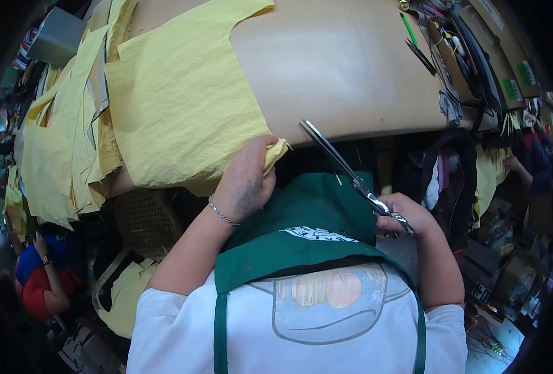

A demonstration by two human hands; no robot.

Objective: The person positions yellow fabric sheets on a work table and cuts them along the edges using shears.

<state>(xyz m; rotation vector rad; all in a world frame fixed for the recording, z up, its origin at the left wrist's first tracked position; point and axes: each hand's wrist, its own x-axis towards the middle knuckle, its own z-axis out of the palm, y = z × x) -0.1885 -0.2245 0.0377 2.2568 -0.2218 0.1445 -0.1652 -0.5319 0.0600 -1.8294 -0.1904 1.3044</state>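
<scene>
A large piece of yellow fabric (183, 93) lies on the tan table (326, 62) and hangs a little over its front edge. My left hand (249, 174) is closed on the bunched near right corner of this fabric; a bracelet is on the wrist. To the right, my right hand (407, 215) grips the handles of metal scissors (338, 159). The blades point up and left toward the table edge, apart from the fabric, and look nearly closed.
More yellow fabric (71, 137) is piled at the left, with a grey box (57, 37) behind. A green pen (408, 29) and a cluttered cardboard box (454, 59) are at the back right. Below left is a wicker chair (142, 218); a person in red (36, 293) is beyond.
</scene>
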